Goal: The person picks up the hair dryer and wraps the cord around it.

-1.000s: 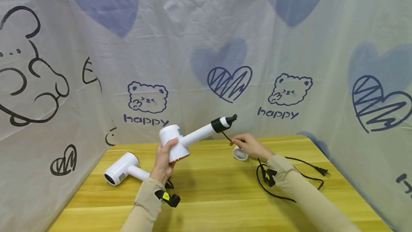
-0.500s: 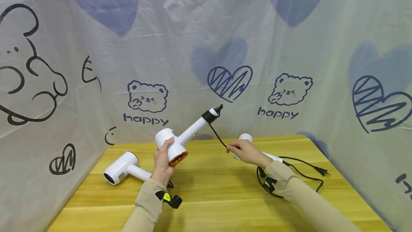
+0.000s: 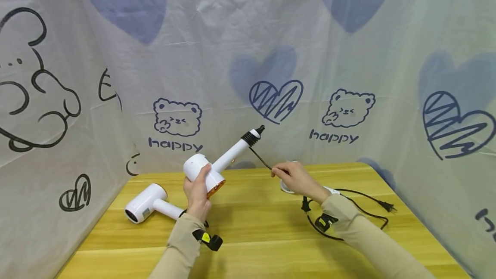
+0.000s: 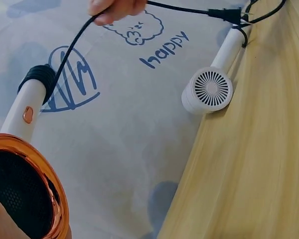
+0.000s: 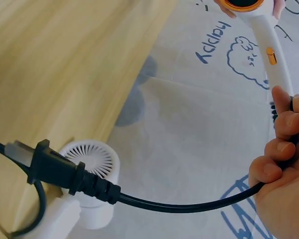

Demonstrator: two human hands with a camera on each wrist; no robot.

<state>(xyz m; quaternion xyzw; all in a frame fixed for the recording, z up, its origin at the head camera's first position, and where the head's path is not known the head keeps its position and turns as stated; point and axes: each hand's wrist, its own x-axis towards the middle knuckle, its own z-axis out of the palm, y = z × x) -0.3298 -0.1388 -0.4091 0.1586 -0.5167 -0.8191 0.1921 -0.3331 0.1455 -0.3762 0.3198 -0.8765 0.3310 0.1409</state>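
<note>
My left hand (image 3: pixel 199 193) grips a white hair dryer (image 3: pixel 230 155) by its barrel, above the table. The dryer's handle slants up to the right, and its copper-rimmed end faces down toward me. A black power cord (image 3: pixel 259 158) is wound in several turns around the handle's tip. Its free length runs down to my right hand (image 3: pixel 296 180), whose curled fingers hold it. Past that hand the cord ends in a black two-pin plug (image 5: pixel 55 167), hanging loose in the right wrist view. Left fingers on the barrel's far side are hidden.
A second white hair dryer (image 3: pixel 145 203) lies at the table's left, its handle end behind my left wrist. A third dryer (image 4: pixel 209 92), with a vented end, lies at the back right, its black cord and plug (image 3: pixel 387 206) spread rightward. Printed cloth walls (image 3: pixel 248 33) enclose the table.
The held dryer has shifted left and its handle points up more steeply. My right hand has moved slightly left, with a longer stretch of cord between it and the handle.
</note>
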